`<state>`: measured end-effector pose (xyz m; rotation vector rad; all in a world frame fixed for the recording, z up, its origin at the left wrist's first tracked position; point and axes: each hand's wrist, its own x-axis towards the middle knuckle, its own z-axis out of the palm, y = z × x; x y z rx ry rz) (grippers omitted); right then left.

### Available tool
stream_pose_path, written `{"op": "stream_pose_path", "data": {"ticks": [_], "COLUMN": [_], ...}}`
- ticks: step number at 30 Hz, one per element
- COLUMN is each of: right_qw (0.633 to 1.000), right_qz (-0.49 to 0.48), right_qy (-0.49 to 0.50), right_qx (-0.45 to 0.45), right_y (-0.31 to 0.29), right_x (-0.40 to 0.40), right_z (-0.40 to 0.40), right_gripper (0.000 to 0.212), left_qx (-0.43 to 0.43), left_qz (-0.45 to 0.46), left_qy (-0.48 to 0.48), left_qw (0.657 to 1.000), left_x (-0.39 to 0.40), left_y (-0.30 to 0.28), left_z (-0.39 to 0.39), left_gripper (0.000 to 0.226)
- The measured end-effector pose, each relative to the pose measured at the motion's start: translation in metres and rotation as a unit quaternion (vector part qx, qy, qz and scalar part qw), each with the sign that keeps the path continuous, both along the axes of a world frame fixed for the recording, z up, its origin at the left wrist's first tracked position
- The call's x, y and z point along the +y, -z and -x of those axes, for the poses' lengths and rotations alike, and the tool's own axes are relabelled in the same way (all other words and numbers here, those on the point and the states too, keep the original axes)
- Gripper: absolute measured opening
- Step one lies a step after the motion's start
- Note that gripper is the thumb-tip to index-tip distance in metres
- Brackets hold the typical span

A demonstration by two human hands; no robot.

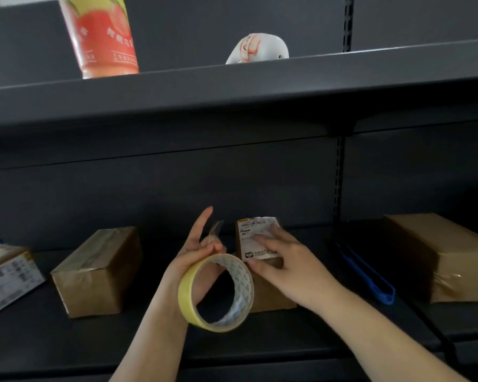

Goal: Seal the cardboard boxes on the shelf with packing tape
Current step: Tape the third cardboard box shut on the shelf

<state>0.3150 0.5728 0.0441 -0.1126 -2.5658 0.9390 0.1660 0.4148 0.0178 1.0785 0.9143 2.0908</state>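
Observation:
My left hand (198,257) holds a yellow-edged roll of packing tape (217,292) in front of the shelf, index finger raised, with a short clear strip of tape (214,230) pulled up from the roll. My right hand (284,267) lies flat, fingers spread, on top of a small cardboard box (271,300) with a white shipping label (253,234), right behind the roll. Another cardboard box (100,271) lies to the left on the dark shelf (66,340), and a larger one (442,255) sits at the right.
A labelled box (7,274) lies at the far left edge. A blue tool (370,279) rests between the middle and right boxes. The upper shelf (232,86) carries an orange bottle (102,37) and a white figurine (257,49).

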Motion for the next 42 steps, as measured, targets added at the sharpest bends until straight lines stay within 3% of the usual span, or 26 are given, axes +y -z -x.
{"op": "stream_pose_path", "data": {"ticks": [2,5,6,8,12,15,17,22,27,29,30,31,32,34,35,36,38,40,42], "right_qw": [0.986,0.879,0.851,0.842,0.896,0.945,0.934,0.853,0.832,0.861,0.887,0.905,0.895,0.785,0.73,0.691,0.653,0.654,0.68], "right_qz": [0.158,0.475,0.525,0.539,0.399,0.154,0.008,-0.233,-0.284,-0.205,-0.109,0.032,0.208,0.53,0.625,0.686,0.74,0.746,0.724], "right_qy": [0.035,0.044,0.026,-0.006,-0.081,-0.001,0.062,0.103,0.103,0.099,0.092,0.078,0.051,-0.007,-0.009,-0.009,-0.018,-0.024,-0.025], "right_qx": [0.028,0.005,-0.009,0.015,0.18,0.287,0.353,0.456,0.466,0.454,0.439,0.416,0.391,0.322,0.277,0.229,0.158,0.123,0.112], "right_y": [0.003,0.007,0.012,0.02,0.024,0.024,0.023,0.018,0.015,0.015,0.015,0.013,0.011,0.009,0.01,0.012,0.014,0.02,0.027], "right_x": [-0.006,-0.003,-0.001,-0.003,-0.016,-0.021,-0.021,-0.022,-0.022,-0.019,-0.019,-0.018,-0.019,-0.015,-0.01,-0.004,-0.001,-0.005,-0.009], "right_z": [0.001,0.004,0.004,0.003,-0.007,-0.012,-0.014,-0.012,-0.011,-0.01,-0.01,-0.011,-0.012,-0.011,-0.009,-0.007,-0.004,0.0,0.0], "right_gripper": [0.072,0.068,0.062,0.055,0.067,0.074,0.074,0.059,0.052,0.055,0.055,0.052,0.047,0.036,0.031,0.028,0.031,0.034,0.035], "left_qx": [-0.007,-0.006,0.003,0.049,0.113,0.12,0.113,0.079,0.062,0.068,0.072,0.072,0.068,0.048,0.032,0.016,-0.002,0.02,0.035], "left_qz": [-0.005,0.002,0.005,0.006,-0.038,-0.069,-0.066,-0.04,-0.054,-0.048,-0.048,-0.048,-0.046,-0.037,-0.026,-0.007,0.053,0.129,0.166], "left_qy": [-0.016,-0.036,-0.036,-0.037,0.01,0.044,0.044,0.035,0.033,0.016,0.005,-0.009,-0.022,-0.006,0.006,0.003,-0.01,-0.012,-0.02], "left_qw": [1.0,0.999,0.999,0.998,0.993,0.989,0.99,0.995,0.996,0.996,0.996,0.996,0.996,0.998,0.999,1.0,0.999,0.991,0.985], "left_x": [0.002,0.008,0.008,0.007,-0.001,-0.006,-0.007,-0.009,-0.013,-0.015,-0.017,-0.02,-0.023,-0.028,-0.029,-0.029,-0.025,-0.018,-0.014], "left_y": [-0.004,-0.003,-0.001,0.003,0.001,0.002,0.005,0.005,0.008,0.006,0.005,0.004,0.003,0.004,0.005,0.005,0.003,-0.001,-0.006], "left_z": [-0.005,-0.01,-0.012,-0.013,-0.023,-0.027,-0.028,-0.027,-0.025,-0.025,-0.025,-0.025,-0.025,-0.025,-0.024,-0.022,-0.023,-0.032,-0.039], "left_gripper": [0.089,0.092,0.088,0.075,0.078,0.071,0.065,0.065,0.066,0.068,0.068,0.068,0.069,0.073,0.075,0.076,0.074,0.065,0.059]}}
